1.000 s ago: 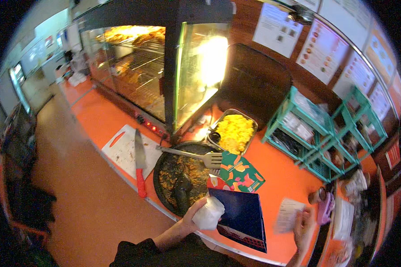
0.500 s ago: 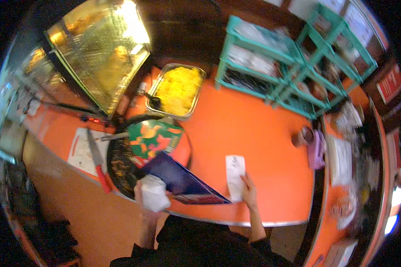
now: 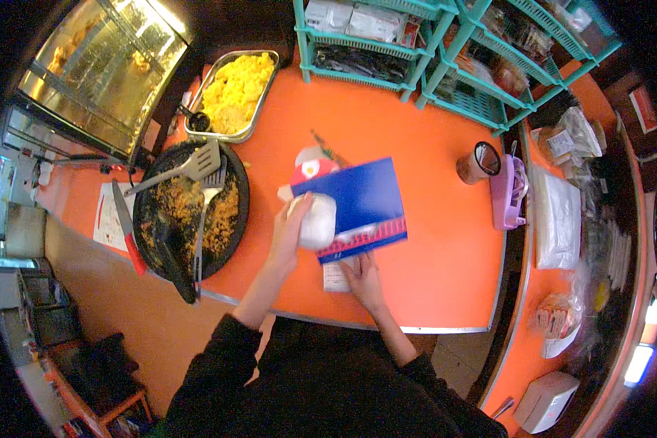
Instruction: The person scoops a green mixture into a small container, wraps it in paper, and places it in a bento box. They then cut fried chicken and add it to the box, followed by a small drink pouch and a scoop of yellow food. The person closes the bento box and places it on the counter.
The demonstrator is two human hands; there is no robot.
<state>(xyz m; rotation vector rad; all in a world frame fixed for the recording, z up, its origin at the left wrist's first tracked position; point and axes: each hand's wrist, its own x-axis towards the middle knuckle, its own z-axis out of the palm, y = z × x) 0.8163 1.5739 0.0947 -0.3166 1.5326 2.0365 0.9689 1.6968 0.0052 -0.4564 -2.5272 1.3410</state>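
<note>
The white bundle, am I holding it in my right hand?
No, your left hand holds the white bundle, while your right hand is by the paper slip.

Bare orange counter (image 3: pixel 438 197) is found right of the blue packaging (image 3: pixel 369 191), as far as the dark cup (image 3: pixel 477 165) and purple holder (image 3: pixel 506 196); passage is also left between packaging and metal tray (image 3: pixel 268 91); far reach is blocked by teal racks (image 3: pixel 365 45); leftward travel is obstructed by the black pan (image 3: pixel 243 184), its near rim crossed by a fork handle (image 3: pixel 199 248).
</note>
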